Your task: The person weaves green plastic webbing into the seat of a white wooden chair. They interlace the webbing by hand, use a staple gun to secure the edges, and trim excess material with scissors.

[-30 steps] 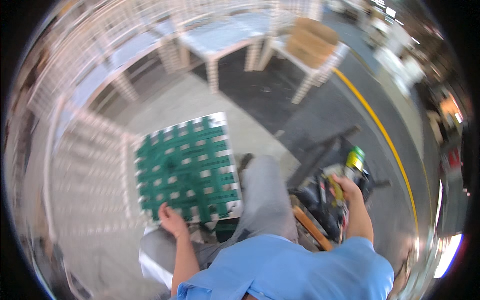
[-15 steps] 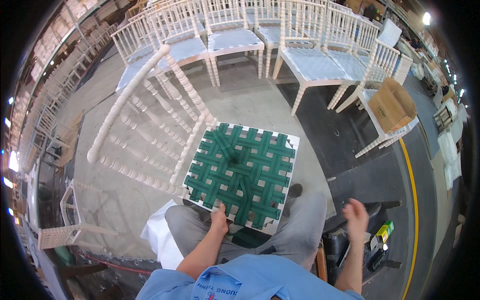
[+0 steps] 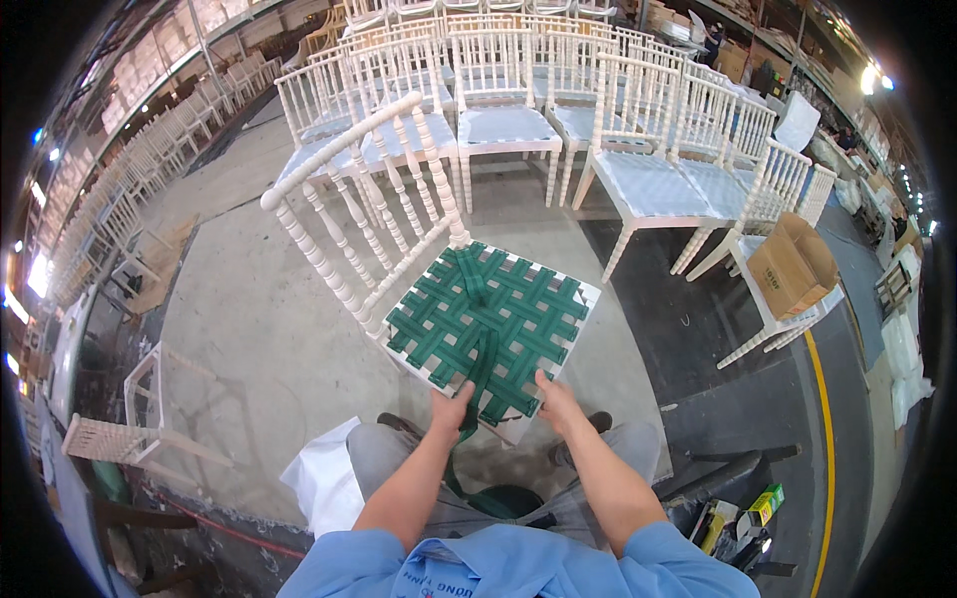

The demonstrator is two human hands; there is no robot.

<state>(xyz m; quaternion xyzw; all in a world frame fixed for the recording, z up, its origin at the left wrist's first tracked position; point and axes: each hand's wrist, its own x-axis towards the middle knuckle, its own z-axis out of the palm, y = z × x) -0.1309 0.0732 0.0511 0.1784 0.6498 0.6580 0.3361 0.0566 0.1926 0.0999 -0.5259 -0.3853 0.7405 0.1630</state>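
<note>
Head camera: nearest are the person's blue shirt [image 3: 518, 563] and grey trousers [image 3: 377, 458], the knees spread apart. A green coil [image 3: 506, 500] of webbing lies between the thighs, with a loose green strap [image 3: 484, 364] running up from it and over the seat's front edge. The left hand [image 3: 451, 405] grasps that front edge, its thumb on top and its other fingers out of sight below, right beside the strap; whether it pinches the strap as well, I cannot tell. The right hand [image 3: 560, 405] grips the edge near the front right corner, thumb upward, the undersides of the fingers hidden.

The woven green seat [image 3: 498, 329] is directly in front of the person, set in a pale chair [image 3: 434, 164] whose turned backrest leans up on the left. A white cloth [image 3: 327, 488] lies by the left knee; on the right, a green-and-yellow box [image 3: 766, 505] rests among dark items.

Farther off, a tipped chair [image 3: 105, 439] lies at left. At right, a yellow line [image 3: 825, 429] marks the floor and a cardboard box [image 3: 793, 264] sits on a side chair [image 3: 743, 349]. Beyond stand rows of spindle-backed chairs with light-blue seats [image 3: 508, 125], and loaded shelving [image 3: 110, 105] rises at far left.
</note>
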